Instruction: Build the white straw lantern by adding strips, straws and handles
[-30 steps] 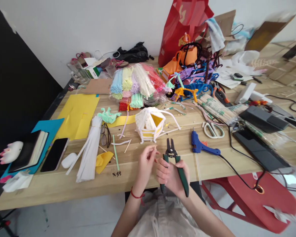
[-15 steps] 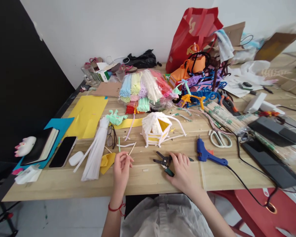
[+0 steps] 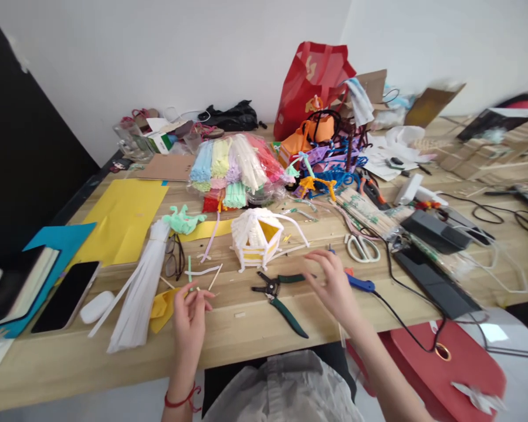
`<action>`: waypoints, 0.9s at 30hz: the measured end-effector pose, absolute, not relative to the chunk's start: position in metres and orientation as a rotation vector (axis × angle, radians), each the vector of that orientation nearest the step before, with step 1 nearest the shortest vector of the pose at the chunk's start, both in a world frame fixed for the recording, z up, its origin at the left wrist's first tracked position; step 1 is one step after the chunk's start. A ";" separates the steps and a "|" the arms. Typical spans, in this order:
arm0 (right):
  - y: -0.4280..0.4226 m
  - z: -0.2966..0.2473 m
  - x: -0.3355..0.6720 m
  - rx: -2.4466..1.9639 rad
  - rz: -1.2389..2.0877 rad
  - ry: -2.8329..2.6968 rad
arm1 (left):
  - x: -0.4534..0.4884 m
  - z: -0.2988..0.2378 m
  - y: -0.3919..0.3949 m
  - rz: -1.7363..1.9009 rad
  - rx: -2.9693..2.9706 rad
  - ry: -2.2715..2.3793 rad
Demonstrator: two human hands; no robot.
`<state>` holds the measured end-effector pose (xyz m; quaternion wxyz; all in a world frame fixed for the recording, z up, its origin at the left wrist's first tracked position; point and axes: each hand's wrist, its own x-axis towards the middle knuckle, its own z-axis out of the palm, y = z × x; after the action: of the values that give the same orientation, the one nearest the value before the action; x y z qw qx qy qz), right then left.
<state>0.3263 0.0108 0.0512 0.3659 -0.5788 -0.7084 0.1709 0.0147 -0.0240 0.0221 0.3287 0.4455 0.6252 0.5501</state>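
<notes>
My left hand (image 3: pixel 188 316) hovers over the table's front edge, its fingertips pinched on a short thin stick (image 3: pixel 196 288). My right hand (image 3: pixel 333 287) is open with fingers spread, hovering just above the blue glue gun (image 3: pixel 359 283), which it partly hides. Green-handled pliers (image 3: pixel 282 294) lie loose on the wooden table (image 3: pixel 246 328) between my hands. Just behind them stands a small white and yellow pipe-cleaner house (image 3: pixel 256 237).
A white strip bundle (image 3: pixel 137 290), glasses (image 3: pixel 175 259), a phone (image 3: pixel 66 296) and yellow paper (image 3: pixel 118 217) lie at left. Bagged pipe cleaners (image 3: pixel 233 161) and a red bag (image 3: pixel 312 82) sit behind. Scissors (image 3: pixel 363 249), black cables and devices are at right; a red chair (image 3: pixel 449 363) is below.
My right hand laid the pliers on the table, let go and moved right over the glue gun. My left hand, still pinching the stick, shifted left. The view swung slightly right.
</notes>
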 end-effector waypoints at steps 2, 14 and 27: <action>0.026 0.051 0.363 -1.570 0.297 -1.762 | 0.016 0.020 -0.025 1.431 1.195 1.647; 0.120 0.092 0.402 -1.442 0.266 -2.017 | 0.029 0.018 -0.024 1.402 1.245 1.673; 0.202 0.115 0.291 -0.921 0.603 -2.476 | 0.029 0.026 -0.028 1.498 1.139 1.634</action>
<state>0.2908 0.2017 0.1148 0.2141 -0.3320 -0.8926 0.2172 0.0290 -0.0278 0.0256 0.3188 0.4333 0.6214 0.5696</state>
